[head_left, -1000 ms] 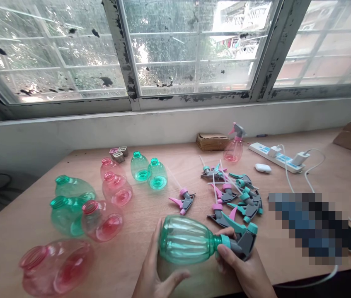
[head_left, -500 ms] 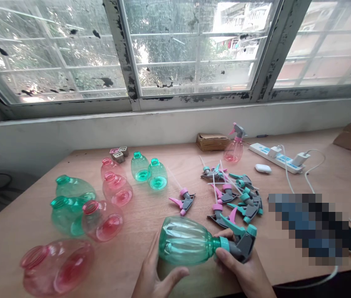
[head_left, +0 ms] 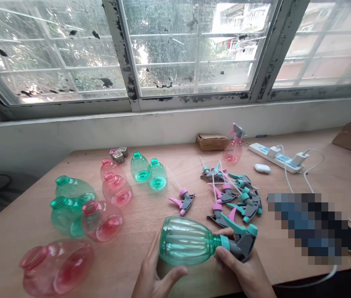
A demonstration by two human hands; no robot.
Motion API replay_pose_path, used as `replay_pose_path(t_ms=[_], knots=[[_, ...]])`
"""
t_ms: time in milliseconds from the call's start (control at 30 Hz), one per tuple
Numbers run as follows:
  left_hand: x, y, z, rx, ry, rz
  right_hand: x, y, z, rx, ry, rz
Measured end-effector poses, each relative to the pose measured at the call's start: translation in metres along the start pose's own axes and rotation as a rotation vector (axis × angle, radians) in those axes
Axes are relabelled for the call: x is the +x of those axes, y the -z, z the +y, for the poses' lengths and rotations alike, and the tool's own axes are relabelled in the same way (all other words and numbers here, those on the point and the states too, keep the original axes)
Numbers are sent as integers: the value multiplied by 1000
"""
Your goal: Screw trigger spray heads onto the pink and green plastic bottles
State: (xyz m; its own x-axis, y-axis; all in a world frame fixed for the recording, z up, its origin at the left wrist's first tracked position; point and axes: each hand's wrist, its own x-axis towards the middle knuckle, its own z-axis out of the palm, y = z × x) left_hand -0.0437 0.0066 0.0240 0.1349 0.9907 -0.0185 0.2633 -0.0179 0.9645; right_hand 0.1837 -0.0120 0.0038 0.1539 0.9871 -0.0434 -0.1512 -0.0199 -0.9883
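Observation:
A green spray bottle (head_left: 186, 242) lies sideways in front of me, its grey-and-teal spray head (head_left: 245, 242) pointing right. My left hand (head_left: 158, 265) cups the bottle's base end, fingers partly hidden behind it and thumb held off the side. At the neck, my right hand (head_left: 240, 263) pinches the teal collar (head_left: 224, 242) between thumb and fingers. Just beyond the bottle, a loose pink-and-grey spray head (head_left: 186, 201) lies on the table. Several more pink and teal spray heads (head_left: 246, 207) are heaped behind the held one.
Green bottles (head_left: 157, 176) and red bottles (head_left: 102, 221) without heads stand or lie to the left. At the back are a cardboard box (head_left: 211, 142), a complete pink spray bottle (head_left: 233, 150) and a white power strip (head_left: 274, 157). A blurred-out dark device (head_left: 308, 227) with cables lies right.
The ribs on the green bottle look slightly shifted, as if it has turned a little. Both hands stay almost in place, and the things on the table have not moved.

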Motion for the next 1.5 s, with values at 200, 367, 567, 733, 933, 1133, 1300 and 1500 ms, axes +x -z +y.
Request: replay_pose_path(t_ms=[200,367,567,733,933,1133,1300,1500], knots=[[-2,1,-2,101,-2,-19,2,3,4,13,13,-5],[-4,3,1,28,-6,-36,1,4,5,1,19,-8],[-1,0,1,72,8,-50,1,3,6,26,20,27],[-3,-1,0,50,15,-43,1,4,8,47,15,27],[0,-1,6,50,18,-59,1,5,7,3,17,14],[0,-5,-1,37,7,19,1,3,6,50,2,29],[-2,-2,2,35,11,-57,2,3,7,59,1,16],[0,-4,5,59,-2,24,3,4,9,62,12,36]])
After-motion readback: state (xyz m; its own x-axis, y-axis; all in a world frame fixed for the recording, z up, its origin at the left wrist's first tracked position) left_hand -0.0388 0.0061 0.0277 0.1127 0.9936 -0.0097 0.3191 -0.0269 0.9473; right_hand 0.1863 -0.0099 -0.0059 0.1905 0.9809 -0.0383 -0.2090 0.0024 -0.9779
